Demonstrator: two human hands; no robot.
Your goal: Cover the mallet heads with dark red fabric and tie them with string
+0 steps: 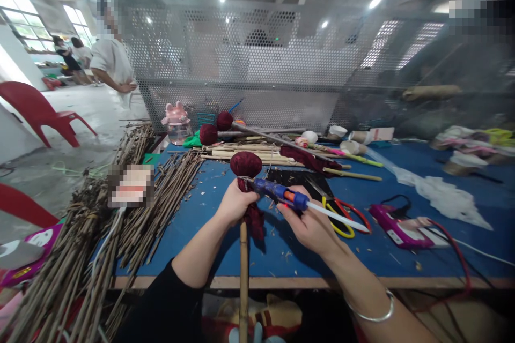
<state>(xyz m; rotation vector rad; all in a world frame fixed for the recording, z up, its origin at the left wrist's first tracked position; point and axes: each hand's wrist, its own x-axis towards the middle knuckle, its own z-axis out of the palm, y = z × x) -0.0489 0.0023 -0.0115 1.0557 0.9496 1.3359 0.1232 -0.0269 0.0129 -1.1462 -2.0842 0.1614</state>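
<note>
Near the middle, my left hand (234, 203) is closed around the neck of a dark red cloth-wrapped ball (245, 164) on a bamboo stick (243, 273). Loose cloth hangs below the fingers, and the stick runs down past the table edge. My right hand (308, 221) grips a blue glue gun (277, 191), its tip at the cloth just under the ball. A white glue stick (336, 217) juts from the gun's rear. Scissors with red and yellow handles (343, 218) lie just beyond my right hand.
Bundled dry twigs (161, 209) lie at the left. Two dark red balls (208, 134) and several sticks lie at the back, before a perforated metal screen (241, 59). A purple box (396, 228) with cables sits at the right. A person in white (115, 61) stands at the back left.
</note>
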